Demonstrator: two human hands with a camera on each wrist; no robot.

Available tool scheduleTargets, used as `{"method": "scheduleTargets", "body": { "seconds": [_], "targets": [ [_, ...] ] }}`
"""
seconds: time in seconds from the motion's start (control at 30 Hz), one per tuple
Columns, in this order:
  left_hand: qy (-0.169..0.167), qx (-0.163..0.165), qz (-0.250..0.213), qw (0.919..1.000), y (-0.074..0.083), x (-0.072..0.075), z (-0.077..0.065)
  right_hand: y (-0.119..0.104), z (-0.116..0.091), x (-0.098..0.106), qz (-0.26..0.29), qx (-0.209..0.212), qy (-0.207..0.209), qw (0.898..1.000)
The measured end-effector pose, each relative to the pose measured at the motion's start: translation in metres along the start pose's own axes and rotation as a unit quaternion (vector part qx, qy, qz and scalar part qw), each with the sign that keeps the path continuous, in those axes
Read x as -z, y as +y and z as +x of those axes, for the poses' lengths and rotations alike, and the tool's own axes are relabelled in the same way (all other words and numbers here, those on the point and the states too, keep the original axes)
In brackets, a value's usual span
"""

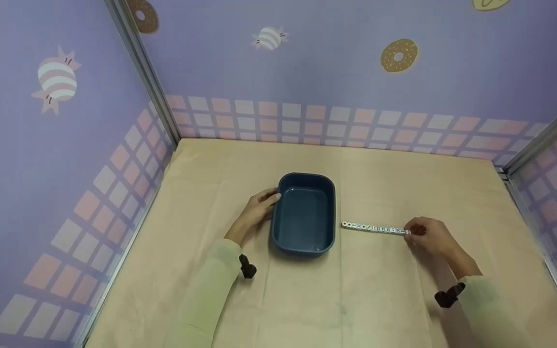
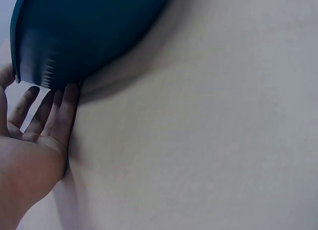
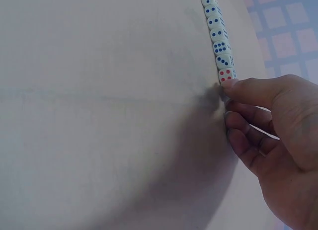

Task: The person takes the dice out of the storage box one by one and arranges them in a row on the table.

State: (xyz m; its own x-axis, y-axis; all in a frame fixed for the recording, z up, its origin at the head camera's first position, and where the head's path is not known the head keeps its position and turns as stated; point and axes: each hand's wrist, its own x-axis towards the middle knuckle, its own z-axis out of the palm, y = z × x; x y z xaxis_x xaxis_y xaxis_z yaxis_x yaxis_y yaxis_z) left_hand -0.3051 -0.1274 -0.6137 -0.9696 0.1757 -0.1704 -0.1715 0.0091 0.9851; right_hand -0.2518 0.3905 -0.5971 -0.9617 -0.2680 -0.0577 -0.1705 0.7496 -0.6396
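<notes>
A deep blue rectangular dish [image 1: 303,217] with rounded corners stands on the cloth, nothing inside it. My left hand [image 1: 259,209] holds its left side, thumb at the rim and fingers against the outer wall; the left wrist view shows those fingertips touching the dish [image 2: 84,36] low down. To the dish's right, a straight row of white dice [image 1: 373,228] lies on the cloth, apart from the dish. My right hand [image 1: 431,236] pinches the die at the row's right end. In the right wrist view this end die [image 3: 226,75] shows red pips, the others blue.
A beige cloth [image 1: 380,299] with fold lines covers the table. Purple walls [image 1: 327,58] with candy and doughnut pictures enclose the back and both sides. Metal posts [image 1: 148,67] stand at the corners. A small black device [image 1: 247,267] sits on each wrist.
</notes>
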Motion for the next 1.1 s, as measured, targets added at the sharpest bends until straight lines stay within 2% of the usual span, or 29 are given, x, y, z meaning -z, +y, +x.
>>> {"method": "scheduleTargets", "body": {
  "seconds": [0.17, 0.57, 0.87, 1.1],
  "targets": [
    [0.006, 0.003, 0.011, 0.9999, 0.001, 0.0, 0.002, 0.003, -0.001, -0.003, 0.008, 0.011, 0.016, 1.0],
    [0.002, -0.004, 0.031, 0.9995, 0.002, 0.0, 0.0, 0.011, 0.001, -0.004, 0.026, -0.007, 0.017, 0.999],
    [-0.005, 0.016, -0.006, 0.9998, 0.002, 0.0, -0.003, 0.012, -0.001, -0.009, 0.049, -0.014, 0.027, 0.998],
    [-0.004, 0.019, -0.006, 0.9998, 0.001, 0.001, -0.002, 0.014, -0.001, -0.011, 0.055, -0.015, 0.033, 0.998]
  ]
}}
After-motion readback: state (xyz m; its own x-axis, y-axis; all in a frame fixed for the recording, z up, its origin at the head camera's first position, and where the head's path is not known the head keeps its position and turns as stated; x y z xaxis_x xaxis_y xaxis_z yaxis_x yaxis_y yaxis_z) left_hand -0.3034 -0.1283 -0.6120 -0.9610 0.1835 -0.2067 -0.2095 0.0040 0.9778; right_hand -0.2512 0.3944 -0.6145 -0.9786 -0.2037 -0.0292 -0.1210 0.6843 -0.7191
